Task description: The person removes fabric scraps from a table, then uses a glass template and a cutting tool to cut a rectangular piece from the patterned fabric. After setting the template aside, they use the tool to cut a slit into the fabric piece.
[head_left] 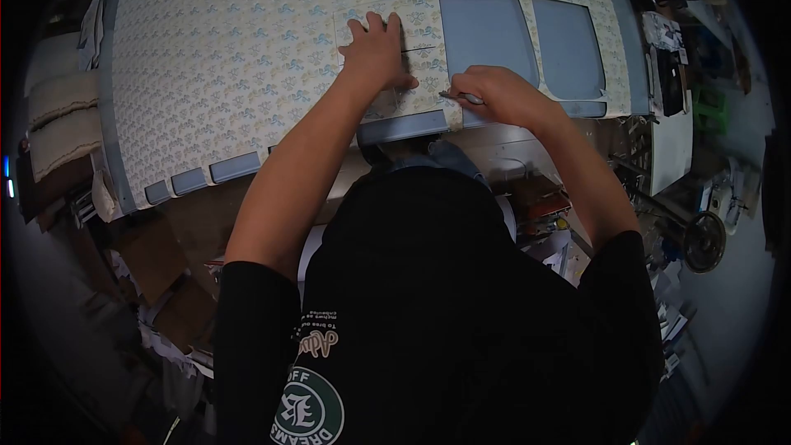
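A patterned sheet (222,58) with small blue and yellow motifs covers the work table. My left hand (377,51) lies spread with fingers apart, pressing on a clear flat template (424,74) that has a short dark line in it. To its right, my right hand (498,95) is closed around a slim grey knife (461,97). The knife's tip points left, close over the sheet at the template's right edge. Above the right hand is a large cut-out (488,33) that bares the blue-grey tabletop, with a second cut-out (570,48) beside it.
Along the near edge run smaller cut-outs (235,166). Folded beige cloth (64,119) is stacked left of the table. Cardboard (152,257) and papers lie below on the left. A round metal handwheel (704,241) and a green stool (710,109) stand at the right.
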Demonstrator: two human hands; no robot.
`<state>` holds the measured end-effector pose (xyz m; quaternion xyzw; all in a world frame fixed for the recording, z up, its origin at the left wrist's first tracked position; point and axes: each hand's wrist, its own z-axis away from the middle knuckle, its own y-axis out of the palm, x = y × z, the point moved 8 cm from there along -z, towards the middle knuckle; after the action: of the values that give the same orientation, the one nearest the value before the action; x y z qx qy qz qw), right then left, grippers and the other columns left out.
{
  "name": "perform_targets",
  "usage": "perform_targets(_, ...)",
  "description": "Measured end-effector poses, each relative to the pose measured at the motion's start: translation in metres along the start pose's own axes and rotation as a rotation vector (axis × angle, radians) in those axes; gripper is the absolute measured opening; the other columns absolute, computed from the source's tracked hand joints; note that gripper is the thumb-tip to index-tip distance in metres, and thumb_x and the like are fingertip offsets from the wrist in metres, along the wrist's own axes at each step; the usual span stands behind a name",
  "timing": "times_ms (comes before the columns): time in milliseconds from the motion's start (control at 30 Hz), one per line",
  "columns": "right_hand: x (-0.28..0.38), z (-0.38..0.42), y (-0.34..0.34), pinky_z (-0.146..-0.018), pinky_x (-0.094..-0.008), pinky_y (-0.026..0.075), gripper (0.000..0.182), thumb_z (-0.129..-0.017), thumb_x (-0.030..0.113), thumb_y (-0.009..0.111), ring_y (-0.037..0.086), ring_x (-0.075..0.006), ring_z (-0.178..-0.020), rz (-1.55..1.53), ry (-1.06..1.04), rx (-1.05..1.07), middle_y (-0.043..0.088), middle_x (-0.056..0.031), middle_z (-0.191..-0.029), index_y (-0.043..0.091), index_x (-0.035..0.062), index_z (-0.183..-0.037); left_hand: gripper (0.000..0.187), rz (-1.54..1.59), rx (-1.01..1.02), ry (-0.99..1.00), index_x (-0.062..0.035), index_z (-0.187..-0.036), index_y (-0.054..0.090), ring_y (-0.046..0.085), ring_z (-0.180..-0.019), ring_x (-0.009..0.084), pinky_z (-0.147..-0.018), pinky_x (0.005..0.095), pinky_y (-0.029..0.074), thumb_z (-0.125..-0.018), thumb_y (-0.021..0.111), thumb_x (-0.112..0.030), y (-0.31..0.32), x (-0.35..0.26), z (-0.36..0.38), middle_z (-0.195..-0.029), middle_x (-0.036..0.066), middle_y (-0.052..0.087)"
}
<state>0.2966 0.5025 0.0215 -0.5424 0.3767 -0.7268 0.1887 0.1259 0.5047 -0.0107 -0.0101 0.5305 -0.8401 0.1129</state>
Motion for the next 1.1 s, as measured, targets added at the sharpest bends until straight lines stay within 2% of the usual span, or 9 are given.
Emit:
perform_targets(300,-0.002,-0.003,0.006,-0.074,-0.0457,0.052,0.012,-0.091,0.011,0.069,0.065,-0.0335,-0.087,0.012,0.000,-0.026,0.065,-0.0126,-0.087,0.059,0.0075,-0.097,0.122,-0.018,0.000,-0.009,-0.0121,-0.157,0.029,0.039,-0.136,0.0480,-0.095,0.0568,0.056,-0.060,0.096,-0.046,0.003,0.002,-0.003,-0.150,0.019,0.039)
perform_targets(367,-0.009,-0.001,0.012,-0.075,-0.0445,0.052,0.012,-0.091,0.011,0.069,0.065,-0.0325,-0.088,-0.010,-0.037,-0.069,0.065,-0.0118,-0.088,0.059,0.0075,-0.097,0.122,0.071,-0.002,0.053,-0.0066,-0.154,0.031,0.032,-0.139,0.0548,-0.094,0.0712,0.052,-0.060,0.097,-0.048,0.006,0.001,-0.005,-0.152,0.026,0.034)
perform_targets(533,-0.022,0.006,0.019,-0.082,-0.0366,0.057,0.015,-0.088,0.001,0.074,0.069,-0.0265,-0.100,-0.244,-0.098,-0.159,0.072,-0.0073,-0.107,0.063,0.0060,-0.097,0.124,0.056,0.015,0.057,-0.0057,-0.155,0.029,0.031,-0.140,0.0569,-0.093,0.0709,0.052,-0.060,0.096,-0.048,0.006,0.000,-0.006,-0.153,0.027,0.032)
perform_targets(667,-0.026,0.014,0.025,-0.082,-0.0360,0.057,0.016,-0.088,-0.001,0.073,0.069,-0.0267,-0.098,-0.280,-0.068,-0.216,0.072,-0.0070,-0.107,0.065,0.0057,-0.100,0.126,0.040,0.032,0.059,-0.0041,-0.155,0.028,0.031,-0.140,0.0596,-0.092,0.0696,0.054,-0.060,0.096,-0.050,0.004,-0.001,-0.006,-0.154,0.030,0.032)
perform_targets(767,-0.019,0.020,0.022,-0.081,-0.0346,0.055,0.018,-0.092,0.010,0.073,0.068,-0.0256,-0.096,-0.300,-0.077,-0.285,0.071,-0.0071,-0.101,0.070,0.0081,-0.109,0.127,0.025,0.015,0.074,-0.0024,-0.155,0.028,0.033,-0.138,0.0605,-0.091,0.0679,0.055,-0.060,0.096,-0.051,0.005,-0.002,-0.007,-0.152,0.031,0.033)
perform_targets(867,-0.013,0.031,0.027,-0.078,-0.0344,0.054,0.018,-0.092,0.010,0.073,0.070,-0.0279,-0.090,-0.392,0.219,-0.360,0.072,-0.0105,-0.098,0.068,0.0052,-0.108,0.128,0.010,0.027,0.086,-0.0004,-0.155,0.027,0.034,-0.138,0.0610,-0.092,0.0657,0.056,-0.060,0.095,-0.052,0.005,-0.003,-0.008,-0.152,0.032,0.033)
perform_targets(933,-0.020,0.049,0.035,-0.074,-0.0376,0.054,0.019,-0.092,0.013,0.072,0.071,-0.0343,-0.085,-0.467,0.515,-0.662,0.072,-0.0154,-0.092,0.064,0.0035,-0.105,0.125,-0.021,0.006,0.079,-0.0022,-0.154,0.027,0.037,-0.135,0.0581,-0.092,0.0593,0.058,-0.060,0.096,-0.050,0.002,-0.005,-0.006,-0.148,0.030,0.037)
perform_targets(967,-0.013,0.049,0.040,-0.074,-0.0376,0.054,0.019,-0.092,0.013,0.072,0.071,-0.0343,-0.085,-0.459,0.522,-0.671,0.072,-0.0154,-0.092,0.064,0.0035,-0.105,0.122,-0.053,-0.009,0.063,-0.0041,-0.153,0.028,0.041,-0.132,0.0552,-0.093,0.0529,0.059,-0.061,0.096,-0.047,0.001,-0.005,-0.006,-0.144,0.027,0.040)
perform_targets(1100,0.006,0.055,0.049,-0.071,-0.0434,0.055,0.020,-0.092,0.017,0.072,0.071,-0.0412,-0.085,-0.360,0.660,-0.848,0.072,-0.0197,-0.089,0.061,0.0035,-0.102,0.122,-0.043,-0.010,0.077,-0.0027,-0.152,0.029,0.039,-0.133,0.0568,-0.092,0.0540,0.059,-0.060,0.096,-0.048,-0.001,-0.006,-0.006,-0.145,0.029,0.040)
